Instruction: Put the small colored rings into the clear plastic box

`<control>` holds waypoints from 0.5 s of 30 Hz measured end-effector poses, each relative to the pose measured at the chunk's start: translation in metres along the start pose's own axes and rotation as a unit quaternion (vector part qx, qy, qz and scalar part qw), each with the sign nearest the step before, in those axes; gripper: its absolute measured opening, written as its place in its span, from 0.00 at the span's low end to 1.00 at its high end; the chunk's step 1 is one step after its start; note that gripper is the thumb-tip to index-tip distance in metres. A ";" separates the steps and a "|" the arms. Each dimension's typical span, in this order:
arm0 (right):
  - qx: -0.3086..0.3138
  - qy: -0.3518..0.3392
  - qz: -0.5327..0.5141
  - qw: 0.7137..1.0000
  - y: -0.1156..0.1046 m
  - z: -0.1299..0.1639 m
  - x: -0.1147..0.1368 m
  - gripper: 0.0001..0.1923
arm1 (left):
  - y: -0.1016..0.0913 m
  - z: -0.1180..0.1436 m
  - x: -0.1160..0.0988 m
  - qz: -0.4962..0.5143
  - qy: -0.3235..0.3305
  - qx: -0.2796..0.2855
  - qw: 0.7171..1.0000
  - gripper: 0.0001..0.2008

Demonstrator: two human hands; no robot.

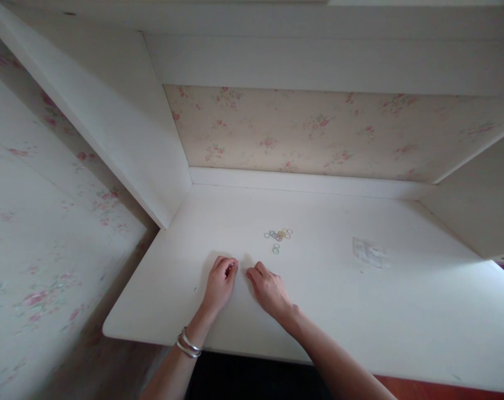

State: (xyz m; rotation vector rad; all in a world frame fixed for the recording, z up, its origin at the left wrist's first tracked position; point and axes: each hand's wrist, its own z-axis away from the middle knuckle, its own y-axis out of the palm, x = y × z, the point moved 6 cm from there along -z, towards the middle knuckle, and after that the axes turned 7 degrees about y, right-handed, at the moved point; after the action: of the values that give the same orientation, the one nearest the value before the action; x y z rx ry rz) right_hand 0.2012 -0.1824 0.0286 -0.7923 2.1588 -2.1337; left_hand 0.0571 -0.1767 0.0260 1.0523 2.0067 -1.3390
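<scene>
My left hand point(223, 276) is curled in a pinch just above the white desk, thumb against fingertips. A small, shiny bit shows at its fingertips, too small to name. Close by on the right, my right hand point(268, 283) has its fingers drawn together and bent, pointing toward the left hand; what they hold, if anything, is hidden. Beyond the hands lies a loose cluster of small thin rings point(280, 235), greyish on the left and yellow on the right. Nearer to my right hand sit a couple of pale green rings point(275, 249), touching each other.
A clear plastic bag point(369, 253) lies flat on the right part of the desk point(318, 311). White panels point(122, 111) rise at the left and right, with a shelf overhead. Floral wallpaper point(297, 130) covers the back wall. The desk's rounded corner is at the left.
</scene>
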 end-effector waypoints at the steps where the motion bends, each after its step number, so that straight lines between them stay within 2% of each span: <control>1: 0.002 -0.002 0.003 1.000 0.000 0.000 0.001 0.13 | 0.000 0.000 0.001 -0.001 -0.001 -0.003 1.000 0.11; 4: -0.010 0.006 -0.015 1.000 -0.004 0.004 0.001 0.13 | 0.001 0.000 0.002 0.000 -0.008 -0.004 1.000 0.10; 7: -0.053 0.046 -0.069 0.995 -0.015 0.013 -0.011 0.15 | 0.003 0.000 0.003 0.006 -0.013 0.004 1.000 0.11; 10: -0.088 0.096 -0.127 0.983 -0.024 0.027 -0.037 0.17 | 0.002 -0.001 0.002 0.011 -0.011 0.005 1.000 0.11; 15: -0.113 0.162 -0.176 0.964 -0.033 0.052 -0.096 0.19 | 0.001 -0.002 0.003 0.017 -0.032 0.006 0.999 0.12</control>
State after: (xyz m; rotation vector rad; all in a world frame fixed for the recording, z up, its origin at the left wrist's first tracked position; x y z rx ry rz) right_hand 0.3145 -0.1956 0.0225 -0.9657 2.6393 -2.3490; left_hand 0.0562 -0.1737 0.0241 1.0307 1.9279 -1.3533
